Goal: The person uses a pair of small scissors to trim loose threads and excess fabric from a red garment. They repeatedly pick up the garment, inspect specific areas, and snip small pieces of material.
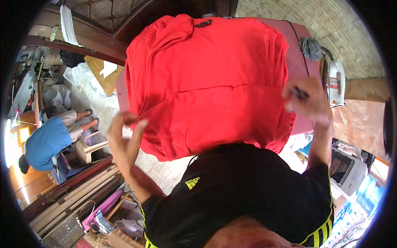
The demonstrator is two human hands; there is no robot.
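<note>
A red knit garment [219, 58] lies folded over the mauve table [298, 37], with a crosswise edge running through its middle. Beside its left edge is my left hand [126, 138], thumb and forefinger apart and nothing visible between them. Over at the right edge, my right hand [310, 99] is closed around a small dark object [300, 93]; blur hides what kind it is. A little black item [203, 23] rests on the far edge of the garment.
Right of the table stand a white iron [336, 82] and a bunched grey cloth [311, 48]. On the left, a person in a blue shirt [49, 142] bends beside a beige plastic stool [89, 149]. Long wooden boards [74, 198] lie at the lower left.
</note>
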